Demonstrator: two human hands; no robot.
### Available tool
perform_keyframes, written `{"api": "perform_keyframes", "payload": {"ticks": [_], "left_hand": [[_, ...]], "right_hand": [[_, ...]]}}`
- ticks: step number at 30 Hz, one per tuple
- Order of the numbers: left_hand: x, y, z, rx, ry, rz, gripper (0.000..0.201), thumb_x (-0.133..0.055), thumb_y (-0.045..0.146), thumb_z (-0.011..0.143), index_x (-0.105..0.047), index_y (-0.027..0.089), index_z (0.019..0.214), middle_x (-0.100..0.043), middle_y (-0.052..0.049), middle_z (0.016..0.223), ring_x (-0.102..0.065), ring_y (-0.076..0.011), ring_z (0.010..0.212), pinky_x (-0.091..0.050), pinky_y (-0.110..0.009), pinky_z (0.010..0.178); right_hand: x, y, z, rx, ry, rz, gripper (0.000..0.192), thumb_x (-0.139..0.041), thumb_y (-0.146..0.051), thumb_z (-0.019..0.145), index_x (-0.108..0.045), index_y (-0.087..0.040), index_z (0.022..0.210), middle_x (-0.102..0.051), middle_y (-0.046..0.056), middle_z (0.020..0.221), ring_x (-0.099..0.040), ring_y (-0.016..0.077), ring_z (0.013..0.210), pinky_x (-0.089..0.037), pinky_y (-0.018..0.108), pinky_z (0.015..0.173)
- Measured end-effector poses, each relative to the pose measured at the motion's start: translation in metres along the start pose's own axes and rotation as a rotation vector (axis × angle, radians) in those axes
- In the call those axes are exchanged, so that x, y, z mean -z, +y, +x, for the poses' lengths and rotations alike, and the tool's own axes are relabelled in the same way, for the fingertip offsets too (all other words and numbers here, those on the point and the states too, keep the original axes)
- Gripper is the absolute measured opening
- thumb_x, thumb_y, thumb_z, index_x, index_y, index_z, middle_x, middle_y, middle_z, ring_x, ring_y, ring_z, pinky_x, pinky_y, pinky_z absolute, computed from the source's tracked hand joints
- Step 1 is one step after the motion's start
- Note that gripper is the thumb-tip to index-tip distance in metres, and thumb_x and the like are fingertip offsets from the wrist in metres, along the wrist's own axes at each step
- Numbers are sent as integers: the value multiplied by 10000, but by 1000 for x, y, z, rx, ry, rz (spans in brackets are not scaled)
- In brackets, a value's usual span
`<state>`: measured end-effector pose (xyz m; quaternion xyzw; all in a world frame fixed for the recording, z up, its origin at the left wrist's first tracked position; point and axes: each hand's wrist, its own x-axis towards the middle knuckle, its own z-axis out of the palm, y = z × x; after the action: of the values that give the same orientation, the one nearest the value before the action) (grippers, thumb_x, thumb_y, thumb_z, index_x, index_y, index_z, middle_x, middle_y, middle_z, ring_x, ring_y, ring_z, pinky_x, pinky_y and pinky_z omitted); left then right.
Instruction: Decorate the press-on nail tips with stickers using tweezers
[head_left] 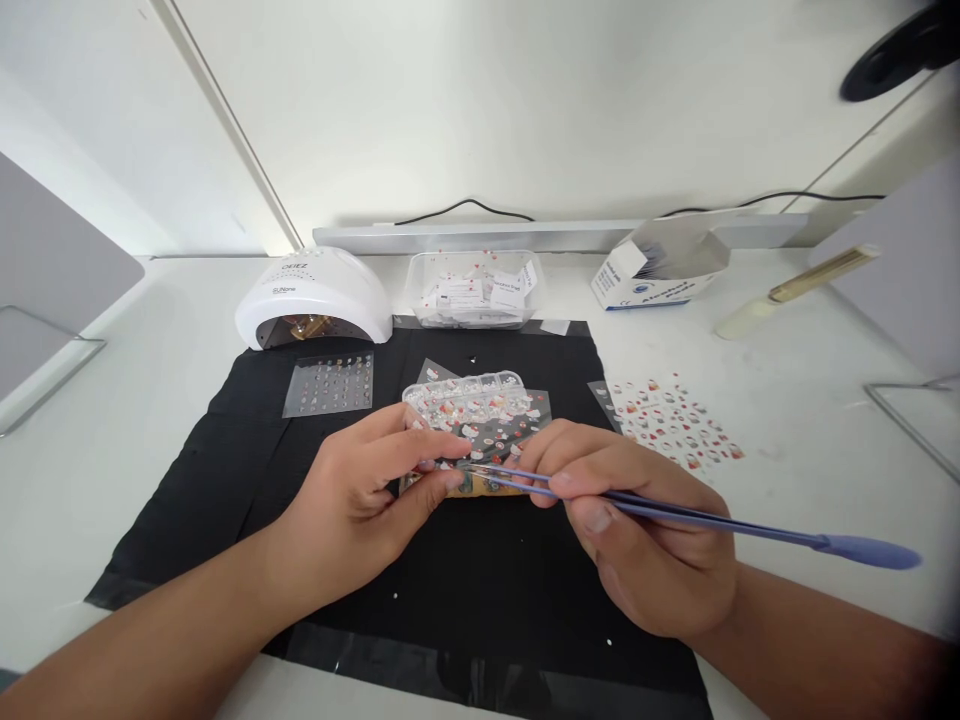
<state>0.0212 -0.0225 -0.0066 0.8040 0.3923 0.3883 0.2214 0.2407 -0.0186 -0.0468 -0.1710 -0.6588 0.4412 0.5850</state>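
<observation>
Tweezers (675, 512) sit pinched in our right hand (645, 530), tips meeting a small decorated piece (480, 486) that our left hand (360, 500) grips between thumb and fingers, near a clear gem box (469, 393) on the black mat (225, 470).

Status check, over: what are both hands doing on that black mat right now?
Left hand pinching a small piece at its fingertips. Right hand gripping blue tool, tip at the piece. Bead case and sticker sheets just behind, on the mat.
</observation>
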Motion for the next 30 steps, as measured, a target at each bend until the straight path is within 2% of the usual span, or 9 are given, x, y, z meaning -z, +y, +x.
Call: {"api": "perform_keyframes", "payload": {"ticks": [8, 14, 30], "left_hand": [[1, 1, 1, -1, -33, 20, 157, -651, 39, 847, -726, 81, 979, -602, -13, 791, -572, -54, 680, -467, -130, 628], [1, 2, 1, -3, -43, 21, 152, -639, 37, 859, -720, 78, 980, -601, -15, 794, -567, -55, 679, -460, -138, 624], [2, 3, 1, -2, -53, 38, 163, -632, 32, 858, -703, 113, 981, -581, -1, 790, -549, -58, 666, -461, -147, 606]], "right_hand": [[3, 2, 1, -10, -23, -2, 262, -544, -141, 926, -719, -237, 1095, -648, 62, 833, -638, 230, 804, -552, 447, 720], [4, 3, 2, 7, -58, 27, 273, -535, -91, 911, -716, -188, 1091, -646, 68, 836, -630, 222, 800, -543, 440, 721], [4, 2, 3, -18, -60, 30, 265, -543, -125, 914, -723, -216, 1085, -638, 61, 805, -622, 219, 764, -542, 431, 696]]}}
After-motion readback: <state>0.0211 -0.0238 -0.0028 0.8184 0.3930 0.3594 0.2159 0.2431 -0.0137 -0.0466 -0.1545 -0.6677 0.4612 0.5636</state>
